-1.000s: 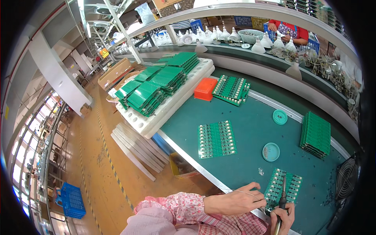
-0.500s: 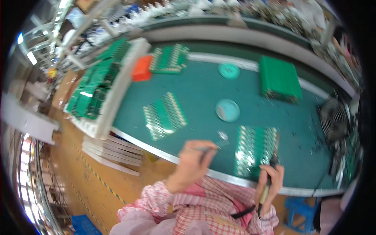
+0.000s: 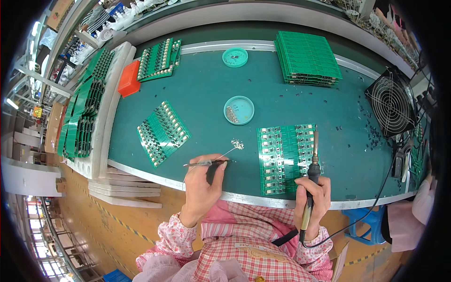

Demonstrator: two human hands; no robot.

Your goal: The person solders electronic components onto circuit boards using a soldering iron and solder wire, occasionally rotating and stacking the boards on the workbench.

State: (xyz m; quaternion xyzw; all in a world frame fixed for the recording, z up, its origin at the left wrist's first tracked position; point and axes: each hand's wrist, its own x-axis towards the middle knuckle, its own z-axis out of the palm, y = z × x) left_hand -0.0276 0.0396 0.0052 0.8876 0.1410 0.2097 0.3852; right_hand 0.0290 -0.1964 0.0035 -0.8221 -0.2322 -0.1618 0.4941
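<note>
My left hand (image 3: 203, 189) is closed on a pair of tweezers (image 3: 201, 163), which lies sideways across its fingers. A thin wire (image 3: 228, 153) runs from that hand toward a small heap of tiny pale parts (image 3: 237, 144) on the mat. My right hand (image 3: 315, 197) grips a soldering iron (image 3: 314, 170), its tip pointing away from me at the far right corner of a green circuit board (image 3: 289, 157). Whether the tip touches the board, I cannot tell. Rows of small pale components line the board.
Another circuit board (image 3: 164, 134) lies left. Farther back are two round turquoise dishes, the nearer dish (image 3: 250, 112) holding small parts, a board stack (image 3: 307, 56), and an orange box (image 3: 129, 79). Boards stand in a white foam rack (image 3: 105, 122). A black fan (image 3: 392, 101) sits right.
The view has shifted, so the table's contents appear farther left and higher. My left hand still holds the tweezers, my right hand the soldering iron.
</note>
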